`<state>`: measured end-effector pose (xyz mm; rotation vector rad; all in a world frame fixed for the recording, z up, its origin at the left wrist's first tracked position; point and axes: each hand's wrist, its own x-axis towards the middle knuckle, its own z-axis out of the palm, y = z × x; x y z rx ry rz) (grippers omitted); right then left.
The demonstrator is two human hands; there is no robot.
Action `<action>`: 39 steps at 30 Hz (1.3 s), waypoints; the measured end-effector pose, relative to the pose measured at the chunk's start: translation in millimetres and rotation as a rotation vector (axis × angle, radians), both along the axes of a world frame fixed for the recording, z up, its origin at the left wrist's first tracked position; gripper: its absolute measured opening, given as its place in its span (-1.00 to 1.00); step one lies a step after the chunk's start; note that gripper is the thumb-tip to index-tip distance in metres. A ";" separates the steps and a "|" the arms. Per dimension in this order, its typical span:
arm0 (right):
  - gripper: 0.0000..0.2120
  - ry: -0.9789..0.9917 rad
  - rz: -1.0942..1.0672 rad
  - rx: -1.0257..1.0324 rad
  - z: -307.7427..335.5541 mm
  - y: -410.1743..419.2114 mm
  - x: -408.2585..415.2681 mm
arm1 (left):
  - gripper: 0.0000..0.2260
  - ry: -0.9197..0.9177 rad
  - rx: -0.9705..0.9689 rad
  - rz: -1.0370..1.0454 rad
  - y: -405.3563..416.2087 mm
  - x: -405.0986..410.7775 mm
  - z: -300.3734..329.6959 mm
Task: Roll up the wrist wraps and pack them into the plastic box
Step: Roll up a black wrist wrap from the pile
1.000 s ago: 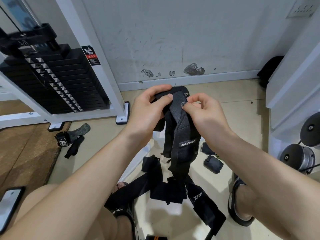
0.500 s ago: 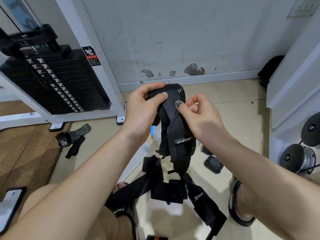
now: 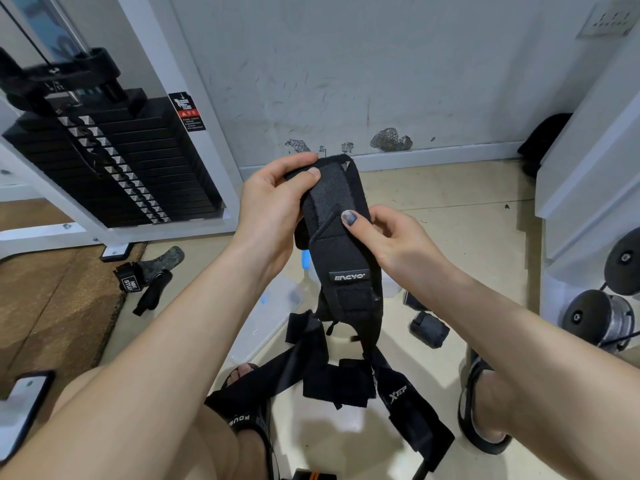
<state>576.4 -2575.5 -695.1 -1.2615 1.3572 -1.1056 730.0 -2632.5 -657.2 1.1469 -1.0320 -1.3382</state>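
I hold a black wrist wrap (image 3: 341,244) upright in front of me, its lower end hanging down. My left hand (image 3: 273,206) grips its top end, thumb pressed on the front. My right hand (image 3: 384,233) pinches the wrap's right edge a little lower, thumb on the fabric. A clear plastic box (image 3: 280,306) with a blue clip lies on the floor beneath, mostly hidden by my arms and the wrap. More black wraps (image 3: 332,372) lie loose on the floor below. Two rolled wraps (image 3: 429,329) sit to the right of the box.
A weight stack machine (image 3: 114,161) stands at the left with a white frame. Black straps (image 3: 145,275) lie by its foot at the edge of a brown mat (image 3: 52,306). Round weights (image 3: 602,317) sit at the right. My sandalled feet (image 3: 485,407) flank the wraps.
My right hand has slid down the wrap's right edge while my left hand keeps the top. Both hands and the wrap have shifted slightly left.
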 end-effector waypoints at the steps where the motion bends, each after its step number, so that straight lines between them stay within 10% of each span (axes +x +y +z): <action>1: -0.70 -0.062 0.015 0.011 -0.7 0.3 0.6 | -0.82 0.005 0.004 0.003 -0.5 0.4 -0.3; 15: -0.70 -0.319 0.028 0.013 5.3 -1.0 2.5 | -0.76 0.016 0.080 -0.132 12.2 -13.0 -6.4; 21: -0.86 -0.149 -0.001 0.094 5.9 5.0 6.1 | -0.82 -0.015 0.058 -0.053 5.6 -12.7 -6.6; 29: -0.54 0.096 -0.142 0.101 3.2 7.6 -0.4 | -0.82 -0.092 0.005 0.035 -4.0 -8.2 -10.2; 39: -0.57 -0.276 0.041 0.229 -5.1 -2.1 -8.3 | -0.83 -0.070 -0.016 0.058 -7.9 -7.6 -13.5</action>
